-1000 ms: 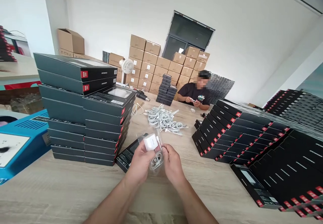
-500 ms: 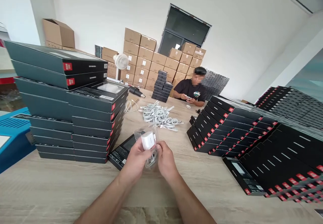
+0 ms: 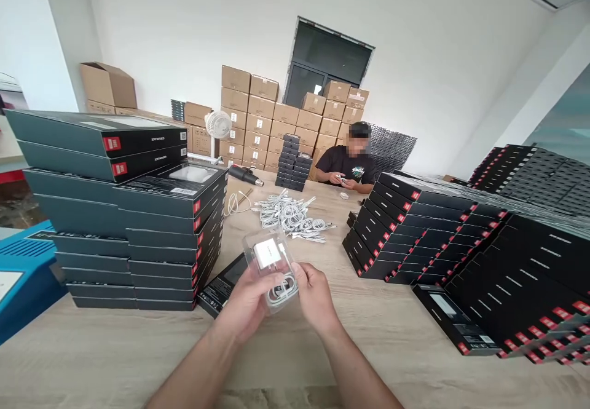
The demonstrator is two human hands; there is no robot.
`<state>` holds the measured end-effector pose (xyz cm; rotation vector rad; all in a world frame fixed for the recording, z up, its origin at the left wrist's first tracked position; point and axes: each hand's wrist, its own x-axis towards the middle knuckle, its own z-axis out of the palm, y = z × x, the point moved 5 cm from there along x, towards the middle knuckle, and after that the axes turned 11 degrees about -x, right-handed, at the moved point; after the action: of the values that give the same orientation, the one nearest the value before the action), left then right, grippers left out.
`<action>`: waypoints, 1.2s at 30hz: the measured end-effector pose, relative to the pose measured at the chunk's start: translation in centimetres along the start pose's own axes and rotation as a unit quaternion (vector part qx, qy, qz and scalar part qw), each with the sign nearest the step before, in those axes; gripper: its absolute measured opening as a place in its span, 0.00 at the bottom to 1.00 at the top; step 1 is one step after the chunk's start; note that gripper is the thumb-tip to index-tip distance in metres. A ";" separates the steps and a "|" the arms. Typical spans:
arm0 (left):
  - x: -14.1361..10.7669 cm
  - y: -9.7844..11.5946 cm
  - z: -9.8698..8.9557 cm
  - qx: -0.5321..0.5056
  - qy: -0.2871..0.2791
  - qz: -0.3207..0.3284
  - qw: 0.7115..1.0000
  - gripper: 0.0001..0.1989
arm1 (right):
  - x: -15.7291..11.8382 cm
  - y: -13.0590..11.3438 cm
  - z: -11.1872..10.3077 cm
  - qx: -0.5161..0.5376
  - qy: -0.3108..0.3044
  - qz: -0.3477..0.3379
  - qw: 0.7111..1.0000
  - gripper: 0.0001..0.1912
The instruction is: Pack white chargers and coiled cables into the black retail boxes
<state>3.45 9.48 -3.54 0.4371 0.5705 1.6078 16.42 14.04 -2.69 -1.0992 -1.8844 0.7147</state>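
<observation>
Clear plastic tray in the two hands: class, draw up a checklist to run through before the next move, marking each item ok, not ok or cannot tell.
1. Tray held by the left hand: ok.
2. Right hand on the tray's right edge: ok.
3. White charger in the tray's upper part: ok.
4. White cable coiled in the lower part: ok.
5. Tray resting on the table: not ok, it is held up.
6. Black box beyond the left hand open at one end: cannot tell, partly hidden.
</observation>
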 end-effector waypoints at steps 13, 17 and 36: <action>-0.5 -0.6 0.2 -0.069 -0.081 -0.101 0.989 0.22 | -0.2 -1.3 -0.2 -0.028 0.014 -0.074 0.997 0.21; -0.5 -0.8 0.3 -0.060 -0.077 -0.099 0.990 0.23 | -0.4 -1.6 -0.1 -0.079 0.032 -0.087 0.993 0.16; 0.5 0.9 -1.4 0.098 0.014 0.028 0.995 0.36 | -0.3 1.9 0.6 0.214 -0.185 0.107 0.953 0.22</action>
<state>1.83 9.76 -4.18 0.5827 0.7469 1.6202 16.83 14.60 -4.62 -0.9377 -1.7966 1.4628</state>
